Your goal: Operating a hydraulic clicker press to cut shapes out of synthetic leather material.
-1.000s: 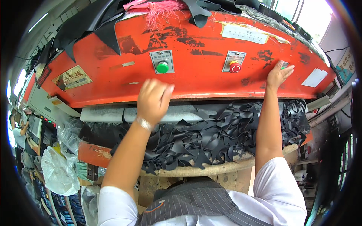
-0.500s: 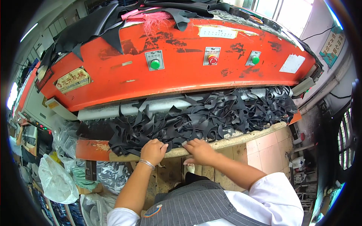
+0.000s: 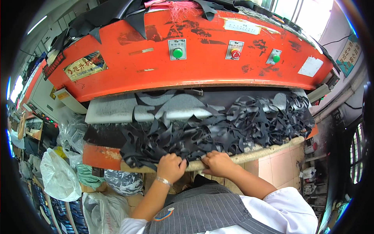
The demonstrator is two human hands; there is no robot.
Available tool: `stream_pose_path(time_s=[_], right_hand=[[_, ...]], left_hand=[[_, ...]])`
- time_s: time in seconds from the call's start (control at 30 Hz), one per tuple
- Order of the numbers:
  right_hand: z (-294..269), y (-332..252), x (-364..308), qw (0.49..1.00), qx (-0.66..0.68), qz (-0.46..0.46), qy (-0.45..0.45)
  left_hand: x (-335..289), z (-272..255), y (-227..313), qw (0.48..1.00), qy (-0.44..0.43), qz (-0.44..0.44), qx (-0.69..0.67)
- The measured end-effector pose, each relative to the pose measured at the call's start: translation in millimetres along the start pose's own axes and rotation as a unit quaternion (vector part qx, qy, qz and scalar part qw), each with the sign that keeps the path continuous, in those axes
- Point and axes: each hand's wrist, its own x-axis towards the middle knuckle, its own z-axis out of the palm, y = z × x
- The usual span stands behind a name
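Observation:
My left hand [image 3: 170, 168] is closed over the beige front bar [image 3: 269, 149] of a red press, with black leather-like scraps right behind its knuckles. Just to its right, my right hand [image 3: 219, 163] curls its fingers over the same bar. Both thumbs point inward. A tangled heap of curved black scraps [image 3: 187, 134] covers the bed behind the bar. Beyond the heap lies a white cutting board [image 3: 107, 113], partly covered by cut grey-black pieces [image 3: 183, 105] and a dark sheet [image 3: 230, 97] reaching under the press head.
The red press head [image 3: 128, 78] spans the far side, bearing two green buttons [image 3: 177, 53] and a red stop button [image 3: 235, 54]. Black sheets [image 3: 105, 17] and pink threads [image 3: 181, 9] lie on top. White plastic bags [image 3: 60, 175] stand at the left.
More of the white board and the dark sheet now shows behind the scraps. The scrap heap sits farther from the press head. Both hands stay on the bar; the whole view has shifted slightly.

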Motion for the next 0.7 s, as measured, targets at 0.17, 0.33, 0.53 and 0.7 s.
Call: stream_pose_path(time_s=[0.17, 0.33, 0.53, 0.7], right_hand=[[-55, 48, 105, 0.982, 0.144, -0.013, 0.123], [-53, 94, 277, 0.943, 0.055, 0.011, 0.329], [-40, 122, 350, 0.962, -0.037, -0.026, 0.268], [-67, 127, 332, 0.913, 0.05, -0.219, 0.339]], left_hand=[[31, -28, -7, 0.977, -0.12, -0.08, -0.155], [96, -55, -31, 0.957, 0.009, -0.154, -0.244], [146, -78, -92, 0.951, 0.113, -0.188, -0.217], [190, -107, -152, 0.901, 0.231, -0.224, -0.29]])
